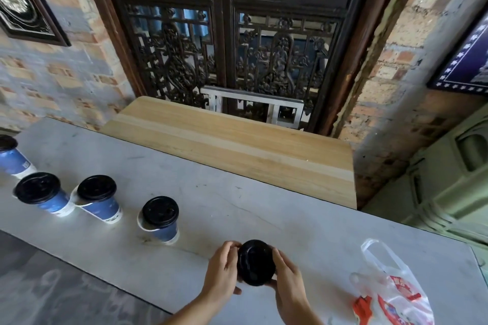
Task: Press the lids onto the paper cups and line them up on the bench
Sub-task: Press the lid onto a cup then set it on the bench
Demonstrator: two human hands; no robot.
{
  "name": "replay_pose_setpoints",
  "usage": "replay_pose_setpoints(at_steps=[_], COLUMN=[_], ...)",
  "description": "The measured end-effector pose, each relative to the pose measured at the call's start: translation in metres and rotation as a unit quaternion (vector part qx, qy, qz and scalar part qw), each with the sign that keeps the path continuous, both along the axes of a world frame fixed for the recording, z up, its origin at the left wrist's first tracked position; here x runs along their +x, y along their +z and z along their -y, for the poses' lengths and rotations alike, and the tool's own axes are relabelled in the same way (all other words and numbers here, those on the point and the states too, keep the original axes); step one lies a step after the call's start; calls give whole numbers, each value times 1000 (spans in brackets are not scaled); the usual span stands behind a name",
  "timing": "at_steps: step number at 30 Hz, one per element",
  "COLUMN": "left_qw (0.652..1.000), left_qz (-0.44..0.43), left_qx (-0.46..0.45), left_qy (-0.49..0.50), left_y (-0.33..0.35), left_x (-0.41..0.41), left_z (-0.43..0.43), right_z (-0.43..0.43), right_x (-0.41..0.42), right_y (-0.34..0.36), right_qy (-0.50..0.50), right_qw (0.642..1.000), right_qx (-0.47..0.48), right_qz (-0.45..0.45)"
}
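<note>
Both hands clasp the black lid. The left hand curls round its left rim and the right hand round its right. Between the fingers the lid's flat top faces up, and anything beneath it is hidden. Well left of the fingers, the nearest lidded blue cup stands upright on the grey bench.

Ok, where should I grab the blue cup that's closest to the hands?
Grip the blue cup round its paper wall, below the black lid, coming from its right, where the bench is bare. The lid sits off-centre, white rim showing at its left, so it's probably loose; don't lift by it.
</note>
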State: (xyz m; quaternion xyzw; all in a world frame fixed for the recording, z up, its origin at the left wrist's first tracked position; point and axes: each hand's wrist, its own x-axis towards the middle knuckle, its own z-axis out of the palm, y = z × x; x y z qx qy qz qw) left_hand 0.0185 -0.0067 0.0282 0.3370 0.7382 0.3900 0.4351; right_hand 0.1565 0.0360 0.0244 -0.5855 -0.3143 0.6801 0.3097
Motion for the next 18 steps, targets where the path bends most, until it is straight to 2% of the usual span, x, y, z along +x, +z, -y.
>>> replay_pose_setpoints(at_steps=[8, 14, 18], left_qw=[1000, 998, 996], left_qz=[1, -49, -64], left_qx=[9, 25, 37], left_qy=[6, -27, -52], left_y=[-6, -7, -6], left_x=[-2, -13, -19], left_z=[18, 2, -10], right_z=[2, -13, -24], right_x=[14, 8, 2], right_y=[-3, 4, 9], right_qy=[69, 132, 165], right_qw=[998, 977, 960], right_qx=[9, 87, 128], right_qz=[-9, 144, 186])
